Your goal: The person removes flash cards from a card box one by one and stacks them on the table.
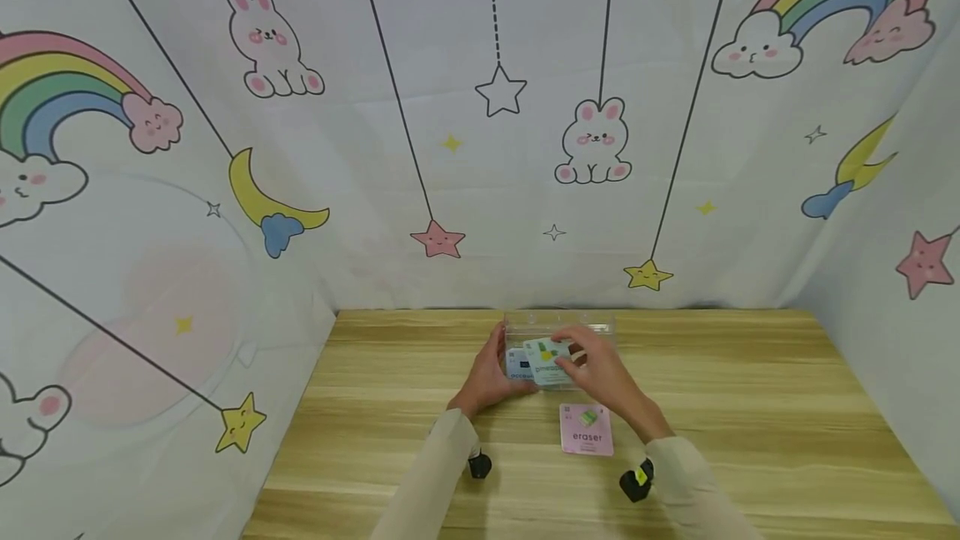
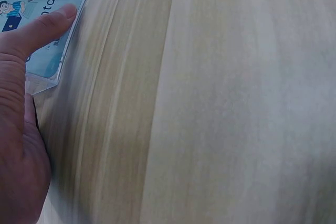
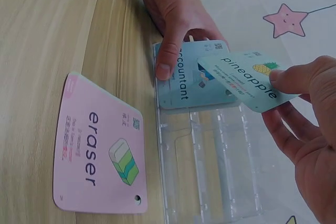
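Observation:
My left hand [image 1: 486,377] grips the left end of a clear plastic box [image 3: 198,156], with its thumb lying over a blue "accountant" card [image 3: 182,94]. That card sits in the box's left part. My right hand [image 1: 603,369] pinches a pale green "pineapple" flash card [image 3: 241,74] between thumb and fingers. The card is raised and tilted above the box, overlapping a corner of the accountant card in the right wrist view. On the table in front of the box lies a pink "eraser" card [image 1: 587,430], face up.
The wood-grain table [image 1: 360,457] runs back to a white curtain [image 1: 517,190] printed with rabbits, stars and rainbows, which also hangs along both sides. Clear dividers split the box into compartments. Black wrist devices [image 1: 637,482] are worn at both sleeves.

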`<state>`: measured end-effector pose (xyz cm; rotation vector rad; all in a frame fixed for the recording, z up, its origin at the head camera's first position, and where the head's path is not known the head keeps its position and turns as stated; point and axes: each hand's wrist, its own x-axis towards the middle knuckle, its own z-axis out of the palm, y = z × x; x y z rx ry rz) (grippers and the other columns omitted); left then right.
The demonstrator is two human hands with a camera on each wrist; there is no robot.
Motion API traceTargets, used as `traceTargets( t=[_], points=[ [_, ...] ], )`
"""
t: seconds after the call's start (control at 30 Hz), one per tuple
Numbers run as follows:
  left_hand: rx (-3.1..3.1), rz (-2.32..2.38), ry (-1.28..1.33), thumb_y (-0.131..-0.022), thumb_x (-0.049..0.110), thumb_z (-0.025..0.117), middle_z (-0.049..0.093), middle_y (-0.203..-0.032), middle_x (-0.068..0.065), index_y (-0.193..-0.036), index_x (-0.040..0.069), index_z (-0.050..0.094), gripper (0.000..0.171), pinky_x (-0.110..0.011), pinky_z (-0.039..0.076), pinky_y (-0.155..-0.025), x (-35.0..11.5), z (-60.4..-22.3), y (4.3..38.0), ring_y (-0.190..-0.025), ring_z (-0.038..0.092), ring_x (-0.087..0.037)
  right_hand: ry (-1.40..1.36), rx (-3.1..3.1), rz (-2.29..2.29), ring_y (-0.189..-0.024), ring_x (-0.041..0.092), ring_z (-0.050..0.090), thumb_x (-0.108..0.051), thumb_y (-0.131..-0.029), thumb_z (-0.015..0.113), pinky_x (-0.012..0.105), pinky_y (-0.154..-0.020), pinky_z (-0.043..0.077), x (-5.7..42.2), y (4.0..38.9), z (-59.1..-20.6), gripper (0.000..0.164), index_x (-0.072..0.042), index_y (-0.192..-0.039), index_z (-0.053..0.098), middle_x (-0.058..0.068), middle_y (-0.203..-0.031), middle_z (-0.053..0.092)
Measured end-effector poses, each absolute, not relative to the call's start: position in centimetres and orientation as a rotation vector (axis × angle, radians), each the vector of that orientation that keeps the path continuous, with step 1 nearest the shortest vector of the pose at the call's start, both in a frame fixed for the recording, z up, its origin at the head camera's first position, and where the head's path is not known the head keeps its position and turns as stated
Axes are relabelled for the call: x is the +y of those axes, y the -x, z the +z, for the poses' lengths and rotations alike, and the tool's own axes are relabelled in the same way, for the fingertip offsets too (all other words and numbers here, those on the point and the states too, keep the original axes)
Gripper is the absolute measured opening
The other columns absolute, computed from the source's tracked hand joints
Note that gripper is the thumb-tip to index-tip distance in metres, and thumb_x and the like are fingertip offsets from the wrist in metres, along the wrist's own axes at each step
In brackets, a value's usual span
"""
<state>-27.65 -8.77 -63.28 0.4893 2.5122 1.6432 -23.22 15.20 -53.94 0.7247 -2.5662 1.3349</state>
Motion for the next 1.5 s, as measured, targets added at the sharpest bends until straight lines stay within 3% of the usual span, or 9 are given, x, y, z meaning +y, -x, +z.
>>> traceTargets(
  t=[0.17, 0.4, 0.73, 1.5],
  points=[
    [2.519, 1.618, -0.482, -0.069, 0.025, 0.101, 0.024, -0.169, -0.011, -0.167, 0.01, 0.011, 0.134, -0.035, 0.031, -0.122, -8.8, -63.8, 28.0, -0.153, 0.03, -0.025, -0.73, -2.569, 1.302, -0.091, 0.018, 0.069, 0.001, -0.09, 0.08, 0.025, -0.073, 0.061, 16.1, 22.7, -53.6, 0.037, -0.008, -0.123, 0.068, 0.006, -0.122, 0.068],
    [2.514, 1.622, -0.459, -0.067, 0.027, 0.101, 0.025, -0.169, -0.008, -0.168, 0.02, 0.01, 0.136, -0.034, 0.03, -0.123, -8.8, -63.7, 27.9, -0.153, 0.03, -0.023, -0.712, -2.572, 1.335, -0.086, 0.014, 0.068, 0.003, -0.089, 0.08, 0.024, -0.072, 0.062, 17.3, 22.0, -53.4, 0.039, -0.007, -0.124, 0.068, 0.008, -0.12, 0.067],
    [2.524, 1.631, -0.468, -0.068, 0.023, 0.101, 0.028, -0.168, -0.011, -0.167, 0.015, 0.012, 0.133, -0.037, 0.03, -0.123, -8.8, -63.7, 27.9, -0.153, 0.031, -0.026, -0.629, -2.602, 1.325, -0.085, 0.015, 0.069, 0.002, -0.086, 0.083, 0.022, -0.07, 0.061, 18.9, 20.8, -54.2, 0.04, -0.006, -0.122, 0.068, 0.01, -0.12, 0.067],
    [2.521, 1.616, -0.451, -0.067, 0.026, 0.102, 0.024, -0.17, -0.009, -0.168, 0.018, 0.01, 0.136, -0.033, 0.029, -0.123, -8.7, -63.6, 27.8, -0.153, 0.029, -0.023, -0.354, -2.669, 1.682, -0.078, 0.014, 0.069, 0.007, -0.083, 0.083, 0.023, -0.07, 0.061, 20.7, 17.7, -57.8, 0.04, -0.001, -0.12, 0.067, 0.019, -0.122, 0.064]
  ],
)
